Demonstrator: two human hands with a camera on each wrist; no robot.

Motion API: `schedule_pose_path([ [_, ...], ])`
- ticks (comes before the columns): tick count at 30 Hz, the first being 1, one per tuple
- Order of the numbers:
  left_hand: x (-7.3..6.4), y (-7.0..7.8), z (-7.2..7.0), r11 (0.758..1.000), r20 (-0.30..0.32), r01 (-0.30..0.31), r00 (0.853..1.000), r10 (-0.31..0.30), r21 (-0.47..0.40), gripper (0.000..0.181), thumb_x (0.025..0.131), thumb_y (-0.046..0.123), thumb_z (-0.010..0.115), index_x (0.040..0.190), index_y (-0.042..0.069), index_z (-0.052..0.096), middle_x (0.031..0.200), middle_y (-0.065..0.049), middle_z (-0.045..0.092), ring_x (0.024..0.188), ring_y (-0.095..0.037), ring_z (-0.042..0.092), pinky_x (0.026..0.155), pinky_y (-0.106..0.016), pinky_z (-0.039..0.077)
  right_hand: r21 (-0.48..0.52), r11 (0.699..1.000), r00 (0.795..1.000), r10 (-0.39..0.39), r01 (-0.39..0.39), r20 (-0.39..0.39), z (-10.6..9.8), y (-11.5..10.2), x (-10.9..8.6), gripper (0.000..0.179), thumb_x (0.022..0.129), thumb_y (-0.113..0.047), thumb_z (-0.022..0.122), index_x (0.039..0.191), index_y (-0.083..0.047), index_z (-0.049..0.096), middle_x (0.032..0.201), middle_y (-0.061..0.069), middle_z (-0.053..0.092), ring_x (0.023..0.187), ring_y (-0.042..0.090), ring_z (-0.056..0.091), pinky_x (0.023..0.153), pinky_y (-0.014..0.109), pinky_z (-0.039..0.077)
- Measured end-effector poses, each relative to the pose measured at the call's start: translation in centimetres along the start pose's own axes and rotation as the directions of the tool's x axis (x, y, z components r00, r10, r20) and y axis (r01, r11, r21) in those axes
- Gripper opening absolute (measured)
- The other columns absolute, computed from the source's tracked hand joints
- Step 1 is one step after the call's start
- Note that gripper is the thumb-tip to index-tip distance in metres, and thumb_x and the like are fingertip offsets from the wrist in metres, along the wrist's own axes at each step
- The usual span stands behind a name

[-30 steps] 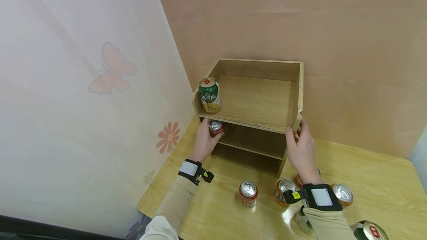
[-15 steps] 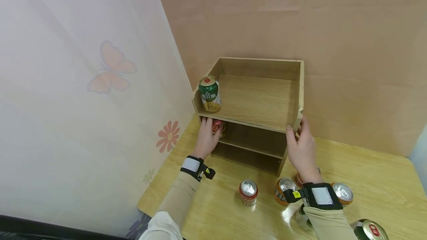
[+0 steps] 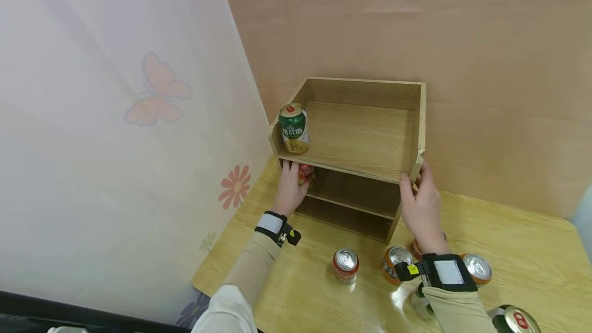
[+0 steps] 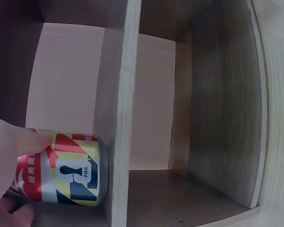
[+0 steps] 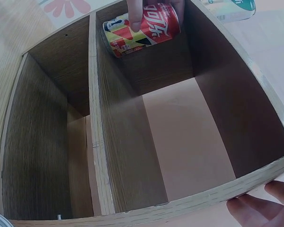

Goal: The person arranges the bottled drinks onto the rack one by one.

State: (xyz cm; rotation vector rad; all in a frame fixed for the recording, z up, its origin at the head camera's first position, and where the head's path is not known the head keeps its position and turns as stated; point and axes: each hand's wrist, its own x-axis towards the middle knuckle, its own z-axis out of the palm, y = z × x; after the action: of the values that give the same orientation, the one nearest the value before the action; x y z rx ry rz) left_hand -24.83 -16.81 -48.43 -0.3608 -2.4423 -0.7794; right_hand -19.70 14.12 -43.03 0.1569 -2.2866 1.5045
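My left hand [image 3: 290, 189] grips a red soda can [image 4: 68, 165] with a yellow and blue pattern, inside the middle compartment of the wooden shelf [image 3: 361, 168]. In the right wrist view the can [image 5: 144, 29] stands against the compartment's side wall, its base at the middle board. My right hand [image 3: 421, 207] holds the shelf's right side at the front corner, with the thumb at the front and fingers on the outer side. On the top tier, at the left, stands a green and gold can [image 3: 294, 128].
A red can [image 3: 346, 266] stands on the table [image 3: 296, 281] before the shelf. An orange can [image 3: 396, 263], another orange-sided can [image 3: 477, 269] and a green can [image 3: 514, 318] stand around the right forearm. Walls rise behind and left of the shelf.
My left hand has moved slightly deeper into the middle compartment with the can, whose silver top is now hidden under the top tier. The right hand keeps its hold on the shelf.
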Motion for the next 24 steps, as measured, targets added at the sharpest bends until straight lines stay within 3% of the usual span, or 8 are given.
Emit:
schedule_pose_path([
  [6,0.3,0.3,-0.2,0.999,0.049,0.028,0.998,-0.029,0.023,0.083,0.085,-0.001,0.080,0.154,0.005,0.034,0.140,-0.025,0.045,0.126,-0.039,0.051,0.102,-0.050,0.045,-0.001,1.000,1.000,0.003,-0.003,0.005,-0.1,0.0,0.0,0.057,0.107,-0.029,0.046,0.157,-0.006,0.030,0.151,0.023,0.044,0.133,0.044,0.047,0.096,0.062,0.045],
  [13,0.2,0.5,0.6,0.992,0.077,0.046,0.995,-0.056,0.120,0.097,0.084,0.004,0.082,0.157,0.004,0.019,0.147,-0.026,0.033,0.134,-0.041,0.039,0.110,-0.051,0.037,-0.010,1.000,1.000,0.016,-0.016,0.005,-0.1,0.1,0.0,0.057,0.107,-0.030,0.045,0.157,-0.006,0.029,0.152,0.024,0.043,0.133,0.044,0.047,0.097,0.062,0.045],
  [16,0.2,0.6,0.8,0.987,0.047,0.046,0.997,-0.054,0.153,0.098,0.083,0.006,0.084,0.157,0.004,0.019,0.149,-0.026,0.028,0.136,-0.043,0.033,0.112,-0.052,0.033,-0.016,1.000,1.000,0.008,-0.008,0.004,0.1,0.1,0.0,0.058,0.107,-0.030,0.045,0.157,-0.006,0.029,0.152,0.024,0.043,0.132,0.045,0.048,0.095,0.063,0.045],
  [19,-0.2,0.8,1.0,0.985,0.012,0.042,0.999,-0.045,0.170,0.097,0.082,0.008,0.086,0.156,0.005,0.023,0.148,-0.027,0.027,0.135,-0.043,0.032,0.109,-0.051,0.038,-0.013,1.000,1.000,0.002,-0.002,-0.002,0.2,0.2,0.1,0.058,0.107,-0.030,0.045,0.157,-0.005,0.029,0.151,0.024,0.043,0.132,0.045,0.048,0.095,0.063,0.045],
  [24,-1.6,1.0,1.2,0.992,-0.039,0.059,0.998,-0.055,0.111,0.085,0.081,0.014,0.088,0.147,0.004,0.035,0.148,-0.023,0.026,0.137,-0.039,0.030,0.104,-0.048,0.043,-0.003,1.000,1.000,-0.003,0.003,-0.003,0.1,0.2,0.0,0.058,0.107,-0.028,0.046,0.157,-0.004,0.029,0.151,0.024,0.043,0.132,0.045,0.047,0.096,0.063,0.045],
])
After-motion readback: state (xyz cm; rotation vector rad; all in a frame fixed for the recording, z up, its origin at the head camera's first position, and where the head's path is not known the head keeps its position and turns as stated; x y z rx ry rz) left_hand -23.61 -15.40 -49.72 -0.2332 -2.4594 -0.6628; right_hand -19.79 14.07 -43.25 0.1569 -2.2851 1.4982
